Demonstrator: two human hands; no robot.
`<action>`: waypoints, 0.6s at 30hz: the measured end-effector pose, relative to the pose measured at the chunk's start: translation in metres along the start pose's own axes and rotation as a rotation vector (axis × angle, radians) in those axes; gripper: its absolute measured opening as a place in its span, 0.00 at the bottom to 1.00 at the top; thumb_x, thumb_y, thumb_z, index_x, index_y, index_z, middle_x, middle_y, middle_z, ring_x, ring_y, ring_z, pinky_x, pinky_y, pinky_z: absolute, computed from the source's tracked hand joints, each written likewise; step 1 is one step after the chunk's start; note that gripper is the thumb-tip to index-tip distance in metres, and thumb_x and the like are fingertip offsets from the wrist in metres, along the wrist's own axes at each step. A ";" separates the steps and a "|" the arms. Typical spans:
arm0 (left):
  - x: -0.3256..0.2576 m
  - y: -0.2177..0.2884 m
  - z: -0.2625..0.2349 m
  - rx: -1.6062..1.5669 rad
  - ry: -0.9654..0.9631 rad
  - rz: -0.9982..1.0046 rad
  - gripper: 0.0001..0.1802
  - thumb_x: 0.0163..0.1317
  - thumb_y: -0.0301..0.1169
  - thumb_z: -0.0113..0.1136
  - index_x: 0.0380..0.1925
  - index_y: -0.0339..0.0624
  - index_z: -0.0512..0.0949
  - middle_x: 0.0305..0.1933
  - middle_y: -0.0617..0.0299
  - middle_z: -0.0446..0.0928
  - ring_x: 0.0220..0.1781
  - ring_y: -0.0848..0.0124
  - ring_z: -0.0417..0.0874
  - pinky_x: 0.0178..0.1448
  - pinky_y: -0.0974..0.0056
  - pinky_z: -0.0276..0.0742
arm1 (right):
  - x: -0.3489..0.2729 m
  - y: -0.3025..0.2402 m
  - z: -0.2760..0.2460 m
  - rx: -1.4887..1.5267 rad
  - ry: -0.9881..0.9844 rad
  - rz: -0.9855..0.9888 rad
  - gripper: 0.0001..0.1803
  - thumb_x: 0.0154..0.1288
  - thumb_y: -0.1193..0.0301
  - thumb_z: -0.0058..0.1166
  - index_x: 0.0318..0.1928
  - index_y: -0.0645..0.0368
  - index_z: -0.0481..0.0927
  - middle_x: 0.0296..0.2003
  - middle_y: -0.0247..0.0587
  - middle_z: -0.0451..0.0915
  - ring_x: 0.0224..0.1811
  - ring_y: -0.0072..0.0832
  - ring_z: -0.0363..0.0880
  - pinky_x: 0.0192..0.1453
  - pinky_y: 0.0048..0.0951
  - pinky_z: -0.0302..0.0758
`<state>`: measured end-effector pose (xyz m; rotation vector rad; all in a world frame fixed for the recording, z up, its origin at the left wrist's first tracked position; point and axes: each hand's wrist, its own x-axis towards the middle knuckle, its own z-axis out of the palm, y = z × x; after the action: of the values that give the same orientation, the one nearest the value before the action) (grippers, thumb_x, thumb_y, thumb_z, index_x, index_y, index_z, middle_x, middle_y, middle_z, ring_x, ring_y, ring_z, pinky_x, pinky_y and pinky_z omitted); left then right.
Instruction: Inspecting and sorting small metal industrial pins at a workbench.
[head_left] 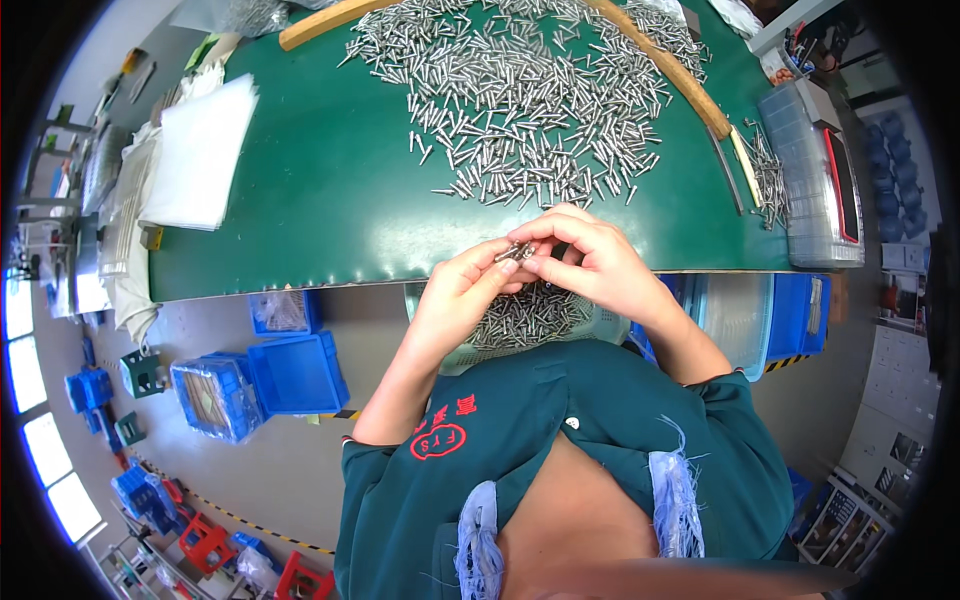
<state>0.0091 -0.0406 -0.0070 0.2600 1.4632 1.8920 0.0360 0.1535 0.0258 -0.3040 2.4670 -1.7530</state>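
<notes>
My left hand (462,292) and my right hand (592,258) meet at the table's near edge, fingertips pinched together. Between them are a few small silvery metal pins (516,252), shaped like short thin rods with a thicker end. Both hands are closed on these pins; the exact number is hidden by the fingers. Directly below, a pale green basket (470,357) holds many more metal pins (535,318). Beyond my hands, a wide heap of loose metal pins (520,110) lies spread over the green tabletop (310,190).
Wooden bars (680,75) border the heap. White sheets (200,150) lie at the left. A dark strip (727,170), several longer thin metal pieces (768,175) and a clear plastic box (805,180) occupy the right end. Blue bins (297,372) stand on the floor.
</notes>
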 end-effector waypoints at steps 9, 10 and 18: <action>-0.003 0.015 0.014 0.572 0.167 0.144 0.18 0.66 0.26 0.51 0.56 0.40 0.72 0.44 0.53 0.81 0.46 0.67 0.84 0.49 0.64 0.78 | -0.001 0.000 0.007 -0.032 0.037 -0.014 0.12 0.59 0.73 0.61 0.44 0.56 0.80 0.35 0.33 0.75 0.33 0.19 0.76 0.34 0.21 0.73; -0.003 0.016 0.014 0.655 0.164 0.156 0.19 0.65 0.26 0.52 0.56 0.41 0.73 0.44 0.52 0.81 0.46 0.66 0.84 0.48 0.63 0.78 | -0.001 0.000 0.008 -0.057 0.050 -0.062 0.11 0.59 0.73 0.60 0.43 0.56 0.79 0.35 0.34 0.76 0.33 0.18 0.76 0.34 0.20 0.73; -0.004 0.044 0.015 0.426 -0.005 0.070 0.22 0.62 0.21 0.56 0.57 0.34 0.71 0.43 0.55 0.81 0.46 0.72 0.82 0.50 0.69 0.77 | -0.007 0.019 0.002 0.945 0.028 0.299 0.09 0.67 0.72 0.53 0.44 0.61 0.75 0.33 0.33 0.77 0.34 0.18 0.78 0.42 0.21 0.79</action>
<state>0.0024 -0.0363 0.0388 0.5186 1.8663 1.6125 0.0413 0.1594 0.0069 0.1681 1.3325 -2.4779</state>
